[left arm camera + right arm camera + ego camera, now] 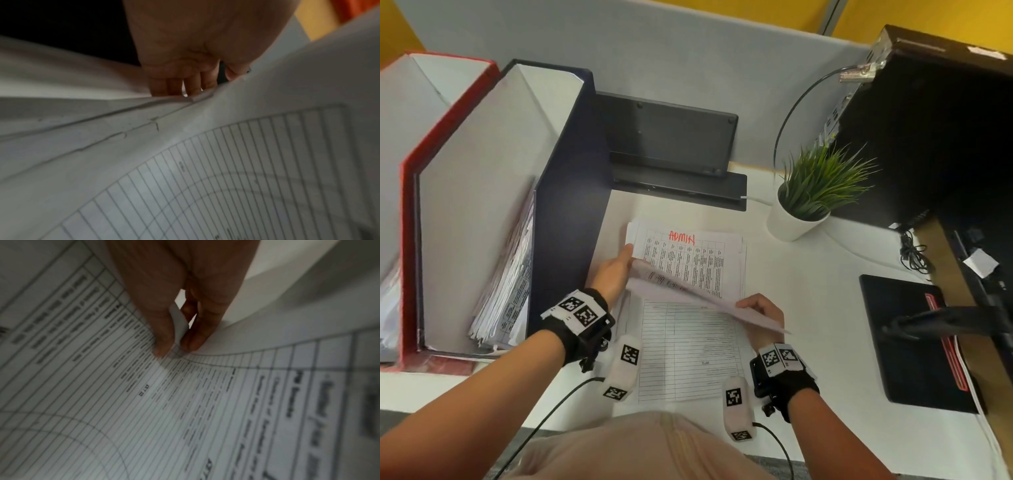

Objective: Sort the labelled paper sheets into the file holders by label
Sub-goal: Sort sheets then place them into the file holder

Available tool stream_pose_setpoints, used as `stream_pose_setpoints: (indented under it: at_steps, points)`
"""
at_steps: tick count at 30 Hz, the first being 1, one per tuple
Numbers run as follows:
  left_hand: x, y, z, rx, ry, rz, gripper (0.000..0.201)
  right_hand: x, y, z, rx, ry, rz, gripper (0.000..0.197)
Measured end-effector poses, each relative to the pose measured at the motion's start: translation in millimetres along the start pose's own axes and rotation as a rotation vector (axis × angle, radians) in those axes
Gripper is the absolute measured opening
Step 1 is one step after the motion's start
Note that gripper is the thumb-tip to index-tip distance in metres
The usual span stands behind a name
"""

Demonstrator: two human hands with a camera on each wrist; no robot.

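Desk: white worktop (808, 291), grey partition behind.
Left hand (614, 274): my fingers under the lifted sheet (688, 291).
Right hand (762, 313): pinching its near corner.
ADMIN stack (705, 260): mid-desk.
File holders (482, 192): left edge.

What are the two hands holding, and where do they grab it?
Both hold one lifted paper sheet. The left hand holds its far corner; the right hand pinches the near corner between thumb and fingers.

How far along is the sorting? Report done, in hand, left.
Done: the blue file holder already holds sheets. In hand: both the left hand and right hand grip one lifted sheet. Left: the ADMIN pile and the form sheet on the desk.
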State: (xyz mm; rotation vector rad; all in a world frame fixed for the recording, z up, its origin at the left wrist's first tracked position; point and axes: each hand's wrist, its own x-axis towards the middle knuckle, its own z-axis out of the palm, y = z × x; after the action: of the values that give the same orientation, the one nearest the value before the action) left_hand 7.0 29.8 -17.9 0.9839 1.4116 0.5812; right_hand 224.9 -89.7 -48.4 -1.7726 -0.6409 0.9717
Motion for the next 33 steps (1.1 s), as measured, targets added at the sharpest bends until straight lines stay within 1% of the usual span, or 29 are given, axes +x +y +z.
stream_pose_setpoints:
  at_steps: [1, 3, 5, 6, 7, 8, 10, 11, 12, 14, 15, 16, 17, 19, 21, 23, 26, 29, 30, 32, 33]
  points:
    - [-4.1, 1.8, 1.7, 0.002, -0.008, 0.001, 0.051, -0.5, -1.4, 1.1, -0.041, 0.0, 0.01, 0.012]
    - [-12.2, 5.2, 4.4, -0.037, -0.045, 0.051, 0.06, 1.8, -2.8, 3.4, -0.084, 0.029, 0.017, 0.016]
    - [-21.1, 7.1, 6.2, -0.044, -0.143, 0.119, 0.07, 5.8, -9.2, 6.2, -0.227, 0.106, -0.043, 0.021]
    - [-25.1, 7.8, 7.2, -0.029, -0.164, 0.137, 0.075, 6.6, -13.9, 7.9, -0.301, 0.136, -0.071, 0.024]
    - [-28.7, 8.2, 7.0, 0.016, -0.16, 0.151, 0.08, 7.1, -19.1, 9.2, -0.326, 0.144, -0.1, 0.027]
    - [-31.5, 8.8, 7.2, 0.079, -0.161, 0.182, 0.079, 5.8, -26.2, 11.1, -0.27, 0.131, -0.124, 0.028]
    - [-38.4, 11.9, 9.6, 0.216, -0.149, 0.332, 0.05, -1.2, -44.4, 15.6, -0.051, 0.092, -0.157, 0.03]
    - [-41.2, 13.8, 11.3, 0.266, -0.11, 0.421, 0.043, -4.9, -53.8, 17.2, 0.024, 0.096, -0.198, 0.031]
    - [-43.6, 16.4, 11.8, 0.283, -0.053, 0.509, 0.04, -8.7, -63.1, 18.6, 0.079, 0.113, -0.261, 0.03]
    - [-51.1, 24.0, 9.6, 0.226, 0.059, 0.662, 0.037, -16.5, -80.9, 20.2, 0.196, 0.137, -0.41, 0.025]
    - [-53.7, 26.0, 8.0, 0.172, 0.093, 0.733, 0.035, -21.0, -89.4, 20.9, 0.258, 0.136, -0.464, 0.024]
    - [-57.3, 28.2, 6.5, 0.114, 0.118, 0.783, 0.032, -23.6, -94.3, 20.9, 0.308, 0.121, -0.503, 0.024]
    - [-59.8, 28.8, 5.3, 0.061, 0.134, 0.803, 0.031, -25.9, -96.4, 21.0, 0.338, 0.1, -0.524, 0.026]
    - [-62.0, 24.5, 6.0, 0.003, 0.139, 0.773, 0.026, -28.1, -92.5, 23.3, 0.311, 0.073, -0.515, 0.031]
    - [-59.3, 16.8, 11.1, 0.051, 0.151, 0.708, 0.028, -29.6, -83.1, 28.2, 0.25, 0.052, -0.442, 0.029]
    - [-55.6, 10.9, 14.9, 0.098, 0.161, 0.688, 0.027, -30.5, -74.5, 31.4, 0.228, 0.049, -0.385, 0.024]
    - [-58.7, 15.4, 13.8, 0.083, 0.177, 0.72, 0.02, -29.7, -71.5, 30.7, 0.277, 0.079, -0.412, 0.022]
    - [-57.7, 15.2, 11.2, 0.055, 0.17, 0.711, 0.018, -30.1, -64.0, 29.4, 0.289, 0.076, -0.427, 0.022]
    - [-56.0, 12.1, 12.1, 0.054, 0.163, 0.689, 0.019, -31.0, -59.2, 31.0, 0.249, 0.06, -0.413, 0.023]
    - [-50.0, 2.3, 14.8, 0.056, 0.144, 0.6, 0.021, -33.0, -49.6, 35.7, 0.171, 0.017, -0.367, 0.025]
    - [-46.8, -1.1, 15.8, 0.053, 0.142, 0.547, 0.028, -33.0, -46.5, 37.6, 0.157, 0.003, -0.35, 0.026]
